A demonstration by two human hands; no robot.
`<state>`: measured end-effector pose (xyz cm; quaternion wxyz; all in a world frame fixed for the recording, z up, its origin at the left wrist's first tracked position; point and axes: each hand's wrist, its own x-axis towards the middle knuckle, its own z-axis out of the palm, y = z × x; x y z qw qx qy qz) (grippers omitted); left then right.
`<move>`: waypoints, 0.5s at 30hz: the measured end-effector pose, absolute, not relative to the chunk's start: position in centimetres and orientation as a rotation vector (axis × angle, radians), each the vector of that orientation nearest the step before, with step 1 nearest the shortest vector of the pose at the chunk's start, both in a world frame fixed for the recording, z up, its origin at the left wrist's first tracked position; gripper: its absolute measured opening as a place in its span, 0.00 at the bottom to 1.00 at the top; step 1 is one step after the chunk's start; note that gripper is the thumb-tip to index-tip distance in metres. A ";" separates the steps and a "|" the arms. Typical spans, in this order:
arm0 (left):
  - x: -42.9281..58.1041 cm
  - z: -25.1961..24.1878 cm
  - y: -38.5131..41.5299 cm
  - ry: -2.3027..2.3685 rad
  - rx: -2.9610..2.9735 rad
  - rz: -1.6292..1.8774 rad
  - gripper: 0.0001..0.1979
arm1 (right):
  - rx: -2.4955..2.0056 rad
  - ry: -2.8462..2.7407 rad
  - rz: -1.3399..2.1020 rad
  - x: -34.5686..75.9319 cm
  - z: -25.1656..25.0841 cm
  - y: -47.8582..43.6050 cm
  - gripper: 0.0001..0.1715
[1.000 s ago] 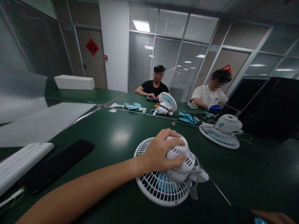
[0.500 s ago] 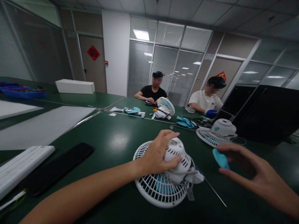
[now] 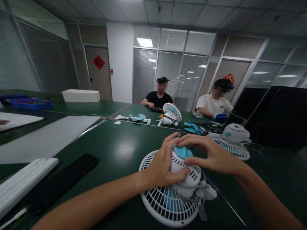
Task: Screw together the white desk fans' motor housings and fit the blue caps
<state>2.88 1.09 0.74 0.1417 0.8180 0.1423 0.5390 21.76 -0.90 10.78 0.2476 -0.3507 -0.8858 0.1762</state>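
A small white fan (image 3: 168,204) lies face down on the green table (image 3: 120,143), its blue blades showing through the grille. My left hand (image 3: 163,163) grips the white motor housing (image 3: 188,174) from the left. My right hand (image 3: 211,153) holds a small blue cap (image 3: 182,150) with its fingertips against the top of the housing.
A black phone (image 3: 62,182) and a white keyboard (image 3: 24,182) lie at the left. A second white fan (image 3: 232,140) lies to the right near black monitors (image 3: 275,115). Two people sit across the table with another fan (image 3: 170,115) and blue blade parts (image 3: 192,127).
My right hand has come in from the lower right carrying the blue cap and set it on top of the fan's motor housing. My left hand has stayed on the housing.
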 end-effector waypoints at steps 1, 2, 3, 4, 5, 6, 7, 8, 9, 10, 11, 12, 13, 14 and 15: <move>2.9 0.7 1.1 0.408 2.360 1.552 0.41 | -0.955 -2.414 0.493 21.9 10.7 -0.9 0.20; 2.8 0.7 1.2 0.408 2.356 1.546 0.40 | -0.955 -2.406 0.502 22.0 10.5 -0.9 0.20; 2.8 0.7 1.2 0.413 2.349 1.542 0.40 | -0.955 -2.391 0.510 22.1 10.4 -0.8 0.20; 2.7 0.7 1.2 0.419 2.339 1.540 0.39 | -0.953 -2.374 0.518 22.1 10.1 -0.7 0.20; 2.7 0.7 1.2 0.426 2.330 1.542 0.38 | -0.947 -2.355 0.527 22.1 9.8 -0.5 0.20; 2.7 0.7 1.3 0.432 2.322 1.545 0.37 | -0.935 -2.336 0.538 22.1 9.5 -0.4 0.20; 2.6 0.7 1.3 0.436 2.318 1.547 0.37 | -0.916 -2.313 0.550 22.0 9.2 -0.2 0.19; 2.6 0.7 1.3 0.438 2.317 1.548 0.36 | -0.893 -2.289 0.563 21.9 9.0 0.0 0.19; 2.6 0.7 1.3 0.436 2.318 1.547 0.36 | -0.869 -2.263 0.575 21.9 8.7 0.2 0.19; 2.6 0.8 1.3 0.434 2.318 1.546 0.35 | -0.848 -2.237 0.585 21.9 8.5 0.4 0.19; 2.7 0.8 1.3 0.429 2.319 1.541 0.35 | -0.834 -2.212 0.596 21.9 8.4 0.5 0.19; 2.7 0.9 1.3 0.425 2.320 1.536 0.35 | -0.827 -2.190 0.608 22.0 8.3 0.6 0.19; 2.7 0.9 1.2 0.421 2.322 1.531 0.35 | -0.825 -2.174 0.622 22.0 8.2 0.6 0.20; 2.8 0.9 1.2 0.419 2.324 1.527 0.35 | -0.825 -2.159 0.637 22.1 8.2 0.7 0.20; 2.8 1.0 1.2 0.419 2.328 1.524 0.35 | -0.820 -2.148 0.653 22.1 8.2 0.7 0.20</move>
